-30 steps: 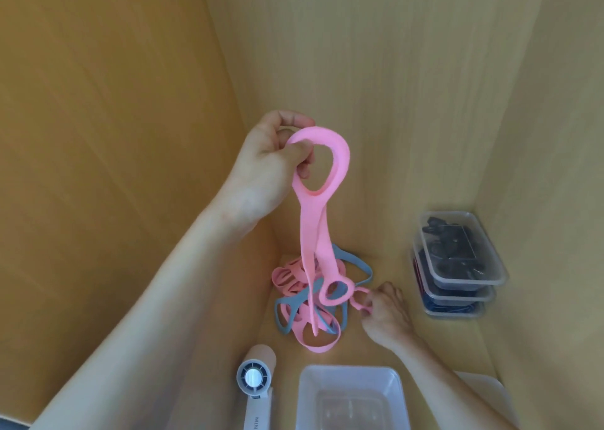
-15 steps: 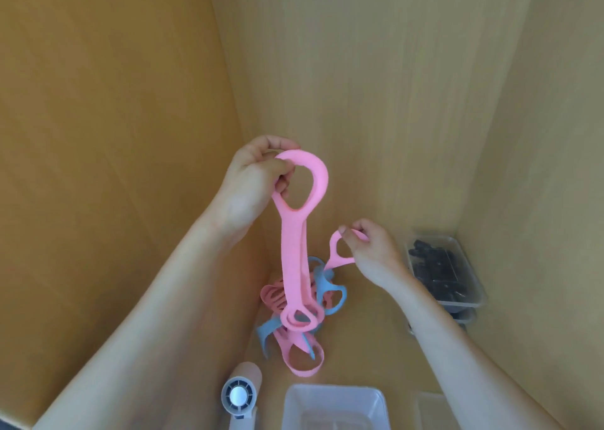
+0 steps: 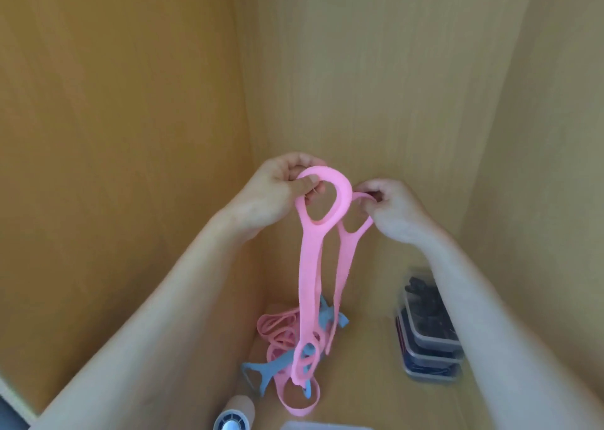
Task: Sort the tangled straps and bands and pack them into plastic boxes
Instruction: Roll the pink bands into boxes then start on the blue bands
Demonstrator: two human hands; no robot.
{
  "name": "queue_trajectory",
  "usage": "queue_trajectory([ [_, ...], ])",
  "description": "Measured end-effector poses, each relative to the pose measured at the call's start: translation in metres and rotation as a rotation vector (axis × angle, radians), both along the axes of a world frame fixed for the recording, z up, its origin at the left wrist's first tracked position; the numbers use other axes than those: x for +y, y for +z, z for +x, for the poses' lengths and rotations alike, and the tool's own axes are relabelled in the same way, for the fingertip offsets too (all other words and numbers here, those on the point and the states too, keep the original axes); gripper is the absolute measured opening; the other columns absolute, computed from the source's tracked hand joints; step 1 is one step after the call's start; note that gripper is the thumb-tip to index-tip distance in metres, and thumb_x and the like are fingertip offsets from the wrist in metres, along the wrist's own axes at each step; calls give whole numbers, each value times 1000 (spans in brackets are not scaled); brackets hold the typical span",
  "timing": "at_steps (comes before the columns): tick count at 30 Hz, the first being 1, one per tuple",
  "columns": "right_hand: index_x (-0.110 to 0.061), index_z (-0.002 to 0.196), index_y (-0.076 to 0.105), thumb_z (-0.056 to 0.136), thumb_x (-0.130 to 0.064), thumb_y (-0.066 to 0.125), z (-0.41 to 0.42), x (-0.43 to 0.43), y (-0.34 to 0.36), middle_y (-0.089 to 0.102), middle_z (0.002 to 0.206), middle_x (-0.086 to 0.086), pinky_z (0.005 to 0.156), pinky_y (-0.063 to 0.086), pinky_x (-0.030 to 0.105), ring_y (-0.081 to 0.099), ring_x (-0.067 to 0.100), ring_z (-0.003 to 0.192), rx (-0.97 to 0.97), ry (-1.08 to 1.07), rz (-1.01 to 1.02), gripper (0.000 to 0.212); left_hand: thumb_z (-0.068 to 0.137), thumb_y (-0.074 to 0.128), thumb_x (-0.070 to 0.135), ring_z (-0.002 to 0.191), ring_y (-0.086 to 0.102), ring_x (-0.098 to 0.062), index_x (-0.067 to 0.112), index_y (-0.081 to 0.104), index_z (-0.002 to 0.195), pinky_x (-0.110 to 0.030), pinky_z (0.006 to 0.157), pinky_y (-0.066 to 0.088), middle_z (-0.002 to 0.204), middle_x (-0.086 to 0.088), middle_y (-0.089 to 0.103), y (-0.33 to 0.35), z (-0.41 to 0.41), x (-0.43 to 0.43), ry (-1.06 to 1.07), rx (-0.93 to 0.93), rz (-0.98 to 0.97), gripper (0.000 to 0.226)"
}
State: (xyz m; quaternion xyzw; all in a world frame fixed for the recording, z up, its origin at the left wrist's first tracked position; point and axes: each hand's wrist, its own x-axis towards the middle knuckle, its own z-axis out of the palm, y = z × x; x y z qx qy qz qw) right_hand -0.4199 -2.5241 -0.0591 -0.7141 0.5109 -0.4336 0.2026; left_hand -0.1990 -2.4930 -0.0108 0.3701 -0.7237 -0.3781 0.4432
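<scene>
- The left hand (image 3: pixel 271 197) pinches the top loop of a long pink strap (image 3: pixel 310 266), thumb and fingers curled tight around it.
- The right hand (image 3: pixel 392 210) pinches the loop of a second pink strap (image 3: pixel 344 263), raised just beside the first.
- Both straps hang down into a tangled pile of pink and blue bands (image 3: pixel 284 348) on the wooden floor.
- Stacked plastic boxes (image 3: pixel 431 348) sit to the right.

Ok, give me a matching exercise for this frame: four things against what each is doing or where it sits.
1 left hand
2 right hand
3 blue strap
4 stacked boxes

A lies in the pile below
B grips the front pink strap by its loop
C stand at the right, with dark contents
D pinches the rear pink strap by its loop

Pairs: 1-B, 2-D, 3-A, 4-C
</scene>
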Motion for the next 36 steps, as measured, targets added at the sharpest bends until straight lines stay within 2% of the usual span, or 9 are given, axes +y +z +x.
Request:
queue_trajectory([
  [2, -39, 80, 69, 92, 1, 62, -4, -4, 19, 69, 69, -29, 63, 46, 6, 63, -10, 67, -19, -2, -35, 43, 102, 52, 0, 81, 57, -22, -1, 62, 120, -33, 79, 51, 90, -11, 66, 5, -1, -4, -17, -1, -12, 21],
  [5, -28, 83, 74, 91, -2, 67, -8, -7, 48, 72, 67, -9, 66, 56, 25, 66, 6, 62, -54, -8, -40, 28, 101, 55, 2, 80, 62, -20, 2, 65, 119, -40, 84, 56, 92, -11, 65, 14, -7, -8, -28, -10, -44, 21],
  [9, -19, 87, 78, 91, -8, 72, -13, -12, 79, 77, 78, 1, 64, 55, 20, 69, 10, 65, -89, 15, -52, 12, 100, 58, 6, 85, 66, -19, 6, 70, 116, -44, 94, 55, 99, -15, 71, 31, -16, -15, -46, -11, -62, 20],
  [14, -25, 80, 77, 87, -19, 79, -14, -15, 104, 76, 76, -8, 67, 52, 16, 67, 2, 69, -131, -19, -83, 9, 95, 65, 7, 106, 70, -24, 10, 73, 115, -32, 99, 55, 110, -9, 76, 51, -28, -23, -70, -60, -104, 22],
  [18, -23, 85, 77, 88, -19, 77, -15, -12, 112, 76, 87, 2, 72, 53, 20, 66, 8, 75, -188, -46, -128, 5, 94, 69, 9, 78, 69, -5, 5, 74, 113, -23, 78, 58, 80, 7, 76, 66, -30, -31, -55, -15, -122, 21],
  [20, -23, 84, 77, 88, -17, 77, -15, -9, 116, 76, 88, 2, 70, 54, 20, 67, 8, 74, -227, -32, -142, 8, 93, 70, 9, 78, 70, -8, 2, 74, 113, -24, 77, 57, 79, 5, 75, 72, -30, -34, -68, 22, -94, 22],
  [25, -23, 83, 77, 86, -17, 80, -7, -7, 126, 77, 79, -5, 64, 52, 18, 68, 4, 70, -294, 39, -135, 7, 92, 71, 8, 87, 72, -15, 4, 74, 114, -26, 79, 58, 102, -11, 76, 75, -29, -37, -86, 48, -98, 23],
  [32, -20, 88, 78, 88, -14, 77, -1, -4, 133, 79, 90, 1, 64, 55, 23, 71, 9, 75, -391, 145, -99, 6, 92, 71, 7, 87, 71, -15, 9, 77, 108, -22, 75, 56, 106, -13, 75, 73, -20, -39, -51, 141, -150, 18],
  [36, -24, 80, 82, 93, -11, 70, 5, -1, 130, 79, 91, 1, 65, 54, 23, 70, 9, 75, -450, 191, -62, 22, 91, 72, 6, 76, 68, -7, 5, 76, 109, -15, 67, 52, 97, -9, 76, 72, -19, -37, -26, 186, -157, 19],
])
